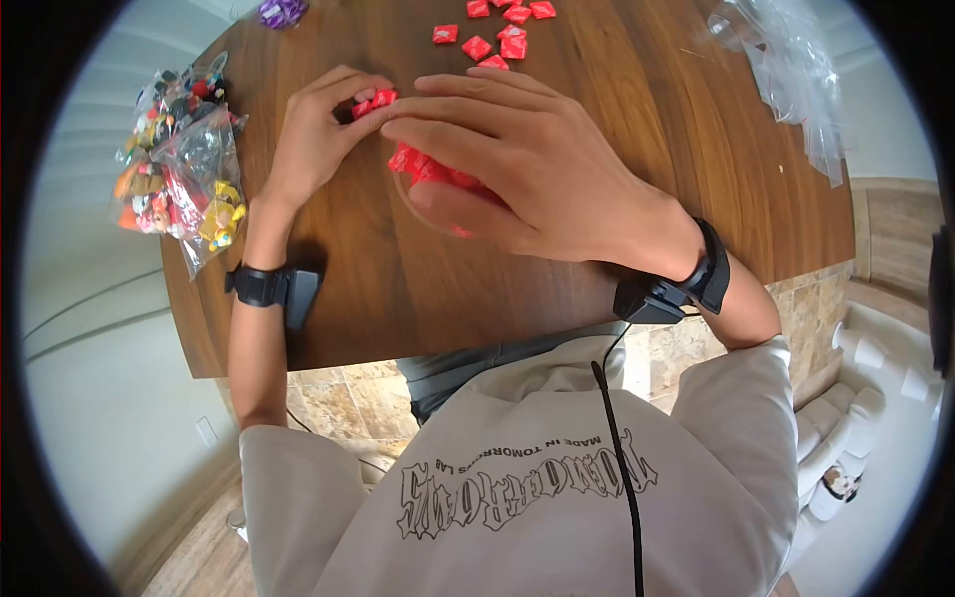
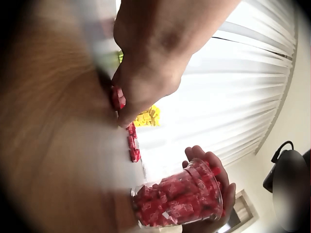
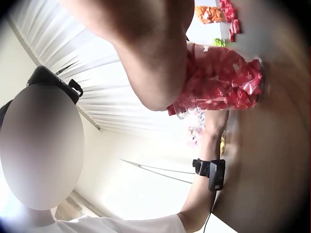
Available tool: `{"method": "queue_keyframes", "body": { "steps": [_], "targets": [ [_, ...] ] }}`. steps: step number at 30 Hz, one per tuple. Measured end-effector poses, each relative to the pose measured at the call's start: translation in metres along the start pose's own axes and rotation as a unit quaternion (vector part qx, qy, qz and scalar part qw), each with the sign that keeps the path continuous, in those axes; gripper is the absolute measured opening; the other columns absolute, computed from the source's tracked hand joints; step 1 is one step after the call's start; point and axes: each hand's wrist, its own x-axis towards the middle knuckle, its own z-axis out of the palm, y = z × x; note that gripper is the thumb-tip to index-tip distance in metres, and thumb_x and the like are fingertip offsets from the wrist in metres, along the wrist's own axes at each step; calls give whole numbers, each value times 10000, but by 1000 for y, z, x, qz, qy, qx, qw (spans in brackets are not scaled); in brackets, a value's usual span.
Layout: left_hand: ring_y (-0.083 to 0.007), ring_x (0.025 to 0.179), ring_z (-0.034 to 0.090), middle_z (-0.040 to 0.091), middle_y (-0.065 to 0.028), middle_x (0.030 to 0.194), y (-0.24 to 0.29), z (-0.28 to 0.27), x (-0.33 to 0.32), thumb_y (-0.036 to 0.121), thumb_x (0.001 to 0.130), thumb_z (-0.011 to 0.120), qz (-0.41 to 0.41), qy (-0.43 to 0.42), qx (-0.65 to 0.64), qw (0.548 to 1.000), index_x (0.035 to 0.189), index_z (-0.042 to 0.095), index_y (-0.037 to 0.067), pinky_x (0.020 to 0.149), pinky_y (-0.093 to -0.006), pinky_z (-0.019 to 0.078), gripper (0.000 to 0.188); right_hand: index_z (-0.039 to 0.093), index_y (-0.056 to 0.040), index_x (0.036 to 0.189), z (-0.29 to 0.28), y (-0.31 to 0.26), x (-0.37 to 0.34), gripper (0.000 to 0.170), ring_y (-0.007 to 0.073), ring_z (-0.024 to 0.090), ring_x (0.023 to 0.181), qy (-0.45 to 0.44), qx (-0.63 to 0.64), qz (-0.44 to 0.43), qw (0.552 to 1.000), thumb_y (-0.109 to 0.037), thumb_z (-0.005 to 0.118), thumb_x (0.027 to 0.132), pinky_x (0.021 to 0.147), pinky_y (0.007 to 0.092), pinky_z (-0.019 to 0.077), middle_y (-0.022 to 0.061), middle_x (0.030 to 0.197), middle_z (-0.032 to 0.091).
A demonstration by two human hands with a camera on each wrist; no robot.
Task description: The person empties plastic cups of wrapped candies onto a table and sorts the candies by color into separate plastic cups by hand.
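Observation:
Red wrapped pieces (image 1: 376,101) are pinched between the thumb and fingers of my left hand (image 1: 323,129), low over the wood. Beside it, my right hand (image 1: 527,149) grips a clear cup from above, fingers over the mouth and thumb at the near side. The clear cup (image 2: 177,201) stands upright, packed with red pieces, and in the left wrist view the right hand (image 2: 226,187) curls around its rim. The cup (image 3: 226,82) also shows in the right wrist view, beneath the right hand (image 3: 155,63). Part of its mouth is hidden by that hand.
Loose red pieces (image 1: 477,47) lie at the table's far side. Clear bags of colourful figures (image 1: 179,164) are at the left edge, a purple pile (image 1: 283,12) at the far left, and empty clear plastic (image 1: 796,80) at the far right. Yellow pieces (image 2: 148,116) stand farther back.

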Motion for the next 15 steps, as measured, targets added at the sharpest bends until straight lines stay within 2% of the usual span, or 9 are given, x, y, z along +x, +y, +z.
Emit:
{"method": "queue_keyframes", "body": {
  "steps": [2,3,5,6,8,10,12,14,15],
  "targets": [
    [-183,877,662,698,-95,1004,10,-4,-3,57,852,782,-16,62,-15,998,1090,736,-5,812,-306,524,250,695,-86,1194,1,-1,2,327,315,679,1031,42,10,-36,998,-304,679,951,920,431,532,112,1150,710],
    [-183,877,662,698,-95,1004,17,-7,-6,57,852,782,-12,57,-12,998,1090,736,-5,812,-306,524,250,695,-86,1194,-1,3,2,327,315,679,1031,48,8,-33,998,-304,679,951,920,431,532,112,1150,710],
    [-207,904,659,701,-123,988,37,-14,-14,8,775,811,-8,174,-124,977,1052,746,-35,826,-333,530,288,697,-110,1212,-3,19,2,343,312,661,1048,131,70,-14,989,-357,657,978,897,451,534,94,1139,705],
    [-207,904,659,701,-123,988,48,-15,-22,8,775,811,-7,167,-126,978,1052,746,-35,826,-333,530,288,697,-110,1212,-8,29,0,343,312,661,1048,133,69,-8,989,-357,657,978,897,451,534,94,1139,705],
    [-267,918,652,690,-148,978,68,-14,-35,13,695,825,110,177,-95,973,1004,756,-45,830,-366,532,322,690,-145,1249,-22,54,-3,367,306,654,1053,83,20,159,984,-397,640,987,883,474,538,76,1207,680],
    [-297,907,645,690,-130,1005,81,-9,-39,30,644,828,179,131,-49,974,992,772,-17,829,-394,534,355,674,-98,1237,-21,70,-5,360,306,669,1033,72,-49,130,988,-346,660,977,879,457,545,116,1196,686],
    [-296,931,634,688,-113,1026,87,-1,-42,66,605,862,186,127,-11,974,981,787,17,836,-407,537,387,657,-50,1225,-12,83,-9,356,306,684,1013,59,-119,97,986,-296,680,968,875,441,553,155,1186,692],
    [-295,965,623,685,-97,1016,84,5,-44,106,565,894,200,143,34,969,982,797,53,846,-417,540,432,690,-169,1256,7,92,-20,364,283,662,1029,53,-232,54,970,-403,639,982,834,444,556,77,1211,663],
    [-294,1008,611,676,-96,1041,82,5,-45,161,544,912,192,138,33,971,989,806,80,867,-423,536,465,690,-169,1256,10,97,-20,364,283,662,1029,50,-231,52,970,-403,639,982,834,444,556,77,1211,663]
  ]
}}
